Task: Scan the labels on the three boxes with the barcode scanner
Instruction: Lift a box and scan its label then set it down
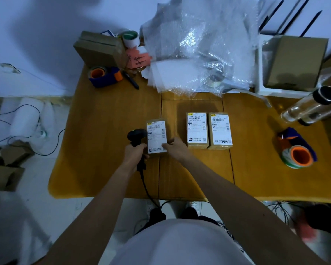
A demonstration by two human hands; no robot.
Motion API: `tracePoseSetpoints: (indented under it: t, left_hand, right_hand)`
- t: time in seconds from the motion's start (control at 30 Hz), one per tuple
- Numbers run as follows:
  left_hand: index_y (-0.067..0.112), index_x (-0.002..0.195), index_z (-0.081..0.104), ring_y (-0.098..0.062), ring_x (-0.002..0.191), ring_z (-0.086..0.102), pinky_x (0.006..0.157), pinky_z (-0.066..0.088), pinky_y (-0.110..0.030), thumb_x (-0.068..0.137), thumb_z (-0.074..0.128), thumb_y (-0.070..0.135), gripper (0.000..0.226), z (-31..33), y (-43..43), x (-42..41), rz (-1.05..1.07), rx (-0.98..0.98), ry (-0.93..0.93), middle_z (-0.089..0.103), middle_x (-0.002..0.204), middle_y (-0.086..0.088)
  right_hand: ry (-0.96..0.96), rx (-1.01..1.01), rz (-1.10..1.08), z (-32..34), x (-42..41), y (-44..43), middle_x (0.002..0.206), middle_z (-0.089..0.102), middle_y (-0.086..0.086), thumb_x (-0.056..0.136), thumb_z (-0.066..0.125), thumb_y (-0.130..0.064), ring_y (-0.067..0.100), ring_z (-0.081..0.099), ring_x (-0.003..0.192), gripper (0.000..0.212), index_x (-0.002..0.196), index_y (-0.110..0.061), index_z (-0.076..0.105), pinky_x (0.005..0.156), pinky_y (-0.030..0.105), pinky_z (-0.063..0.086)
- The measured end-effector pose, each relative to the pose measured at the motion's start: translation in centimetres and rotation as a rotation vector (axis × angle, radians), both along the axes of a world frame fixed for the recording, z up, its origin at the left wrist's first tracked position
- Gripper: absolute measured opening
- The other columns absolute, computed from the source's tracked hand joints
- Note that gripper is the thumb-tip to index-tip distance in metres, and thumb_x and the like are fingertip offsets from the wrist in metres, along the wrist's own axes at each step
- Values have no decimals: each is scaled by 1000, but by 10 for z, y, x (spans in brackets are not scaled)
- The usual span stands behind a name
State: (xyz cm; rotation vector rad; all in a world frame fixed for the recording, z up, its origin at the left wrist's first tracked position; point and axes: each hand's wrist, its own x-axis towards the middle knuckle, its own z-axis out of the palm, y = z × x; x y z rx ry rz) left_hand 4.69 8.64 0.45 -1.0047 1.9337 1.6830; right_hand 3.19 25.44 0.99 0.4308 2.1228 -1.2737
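- At the back left of the worktop [107,150] lies a stack of flat cardboard [97,48]; in front of it sits a blue and orange tape dispenser [103,76], with a black pen [131,80] just beside it.
- A white tape roll [130,38] and a pink paper [138,58] lie behind the pen; crumpled bubble wrap [199,44] covers the back middle.
- The left hand [134,152] grips the handle of the black barcode scanner [137,135], fingers clenched round it; the scanner's head stands just beside the left edge of the left box [157,135]; its cable [147,190] runs down over the near edge of the worktop.
- The left box is near the middle of the worktop, white label up, slightly tilted; whether it rests flat or is raised I cannot tell.
- The right hand [175,148] holds the near right corner of the left box, thumb on the label and fingers curled at its side.
- The middle box [196,130] and the right box [220,131] lie flat to the right, touching side by side, labels up, apart from the left box.
- At the back right a white tray [260,73] holds a brown carton [294,62]; a clear bottle [310,109] lies in front of it.
- A second tape dispenser [297,150], orange-cored, sits near the right edge.
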Motion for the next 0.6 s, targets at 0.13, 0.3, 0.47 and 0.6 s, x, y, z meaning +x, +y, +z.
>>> tracePoseSetpoints:
  t: [0.13, 0.3, 0.47, 0.6]
  left_hand:
    - [8, 109, 62, -17, 57, 58, 51, 49, -26, 98, 61, 16, 14, 1, 2, 7, 18, -3, -9, 69, 78, -10]
    - [5, 104, 67, -17, 57, 59, 52, 49, -27, 98, 61, 15, 13, 5, 2, 10, 13, -9, -3, 70, 77, -10]
    - [5, 101, 68, -16, 56, 59, 53, 49, -27, 97, 62, 16, 13, 13, 4, 8, 28, 0, 37, 68, 75, -10]
    - [5, 94, 70, -18, 55, 59, 59, 49, -33, 92, 66, 18, 14, 30, 4, -1, 59, 17, 78, 66, 67, -9]
  right_hand:
    - [-13, -46, -66, -4, 7, -3, 135, 65, 13, 101, 61, -19, 27, 64, 124, 32, 131, -8, 56, 102, 40, 55]
    - [-34, -81, -108, -7, 11, 0, 131, 65, 12, 96, 68, -17, 26, 66, 119, 33, 126, -13, 55, 99, 44, 58]
    - [-26, -179, -104, 6, 12, 6, 137, 63, 13, 96, 68, -11, 30, 63, 125, 22, 107, -25, 55, 101, 43, 56]
    - [-3, -214, -109, 10, 10, 13, 141, 61, 11, 88, 78, -20, 30, 64, 123, 70, 147, -12, 42, 96, 40, 57]
